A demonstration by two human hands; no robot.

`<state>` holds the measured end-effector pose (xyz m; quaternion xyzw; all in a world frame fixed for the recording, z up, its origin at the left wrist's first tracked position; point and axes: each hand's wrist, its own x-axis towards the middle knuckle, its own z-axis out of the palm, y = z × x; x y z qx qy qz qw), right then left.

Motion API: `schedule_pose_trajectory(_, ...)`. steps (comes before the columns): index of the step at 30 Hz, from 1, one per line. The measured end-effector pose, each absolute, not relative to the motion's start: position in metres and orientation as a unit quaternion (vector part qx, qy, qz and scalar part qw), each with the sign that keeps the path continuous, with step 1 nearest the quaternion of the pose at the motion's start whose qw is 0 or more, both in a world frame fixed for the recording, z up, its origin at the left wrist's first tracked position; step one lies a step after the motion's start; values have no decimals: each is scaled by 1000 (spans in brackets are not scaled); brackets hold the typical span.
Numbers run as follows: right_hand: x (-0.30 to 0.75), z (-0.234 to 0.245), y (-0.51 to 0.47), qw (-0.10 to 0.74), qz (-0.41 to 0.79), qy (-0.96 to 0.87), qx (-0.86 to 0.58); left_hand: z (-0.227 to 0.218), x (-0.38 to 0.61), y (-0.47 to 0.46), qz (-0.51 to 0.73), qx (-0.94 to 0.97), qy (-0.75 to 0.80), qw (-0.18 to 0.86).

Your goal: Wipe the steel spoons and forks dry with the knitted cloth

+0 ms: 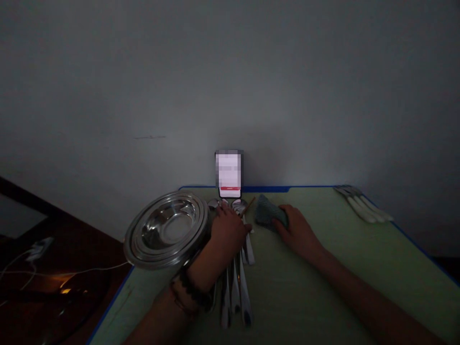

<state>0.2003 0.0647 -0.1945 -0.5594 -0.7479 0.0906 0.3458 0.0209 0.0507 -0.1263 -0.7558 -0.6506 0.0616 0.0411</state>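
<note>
My left hand [230, 229], with a dark beaded bracelet at the wrist, lies over a bunch of metal spoons [235, 292]. Its fingers reach toward the spoon bowls and its thumb sticks out to the right; no held thing shows in it. Several spoon handles point toward me, and part of the bunch is hidden under the hand. A thin brown stick [247, 206] slants up just past the fingers. To the right, my right hand [296, 230] is closed on a folded blue-green cloth [268, 212], held just above or on the table; I cannot tell which.
Nested steel bowls or basins [167, 229] stand at the left table edge, close to my left forearm. A lit phone [230, 175] leans against the wall at the back. Several white-handled forks [362, 205] lie at the back right of the blue-edged green table [316, 306]. White cables [89, 269] run at the left.
</note>
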Motion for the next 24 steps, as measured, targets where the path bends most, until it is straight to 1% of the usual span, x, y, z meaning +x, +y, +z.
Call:
schedule_pose_trajectory(6, 201, -195, 65, 333, 91, -757, -555, -118, 18, 54, 86, -768, -634, 41)
schedule_pose_trajectory(12, 199, -193, 64, 332, 96, -755, -558, -119, 6, 55, 53, -771, -631, 65)
schedule_pose_trajectory(24, 199, -192, 64, 333, 112, -750, -560, -128, 2, 62, 34, -785, -615, 70)
